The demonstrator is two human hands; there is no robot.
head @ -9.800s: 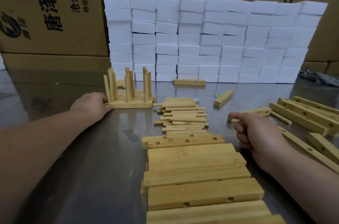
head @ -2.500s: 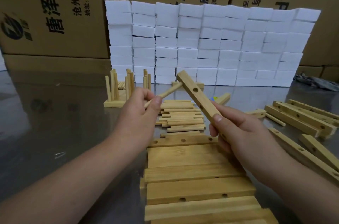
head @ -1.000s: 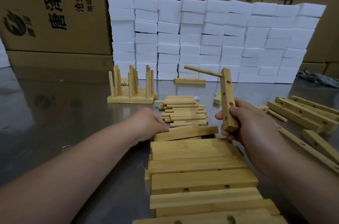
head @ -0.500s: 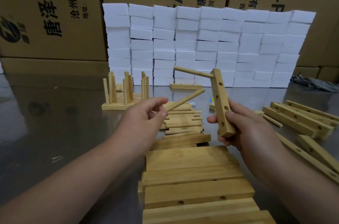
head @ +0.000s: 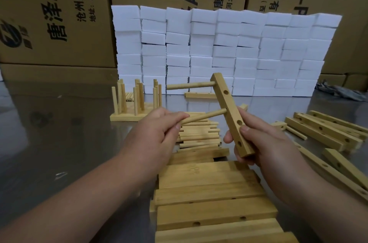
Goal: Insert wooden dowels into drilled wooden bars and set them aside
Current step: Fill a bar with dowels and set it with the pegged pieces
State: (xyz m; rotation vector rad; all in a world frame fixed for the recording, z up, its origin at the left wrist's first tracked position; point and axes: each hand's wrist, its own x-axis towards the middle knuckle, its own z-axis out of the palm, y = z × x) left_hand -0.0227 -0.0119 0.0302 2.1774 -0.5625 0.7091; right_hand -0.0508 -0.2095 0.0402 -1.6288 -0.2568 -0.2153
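My right hand (head: 264,143) grips the lower end of a drilled wooden bar (head: 229,107), held tilted above the table. One dowel (head: 191,85) sticks out leftward from the bar's top hole. My left hand (head: 159,133) pinches a second dowel (head: 205,116) whose tip meets the bar's left side at mid-height. Below lies a loose pile of dowels (head: 199,133). A row of wide drilled bars (head: 209,197) lies in front of me.
Finished bars with upright dowels (head: 135,103) stand at the back left. Long narrow drilled bars (head: 326,129) lie at the right. A wall of white foam blocks (head: 219,49) and cardboard boxes (head: 59,14) closes the back of the steel table (head: 49,153).
My left hand has picked a dowel from the pile and brought its tip to the bar's side. My right hand has kept the bar raised, tilting it slightly.
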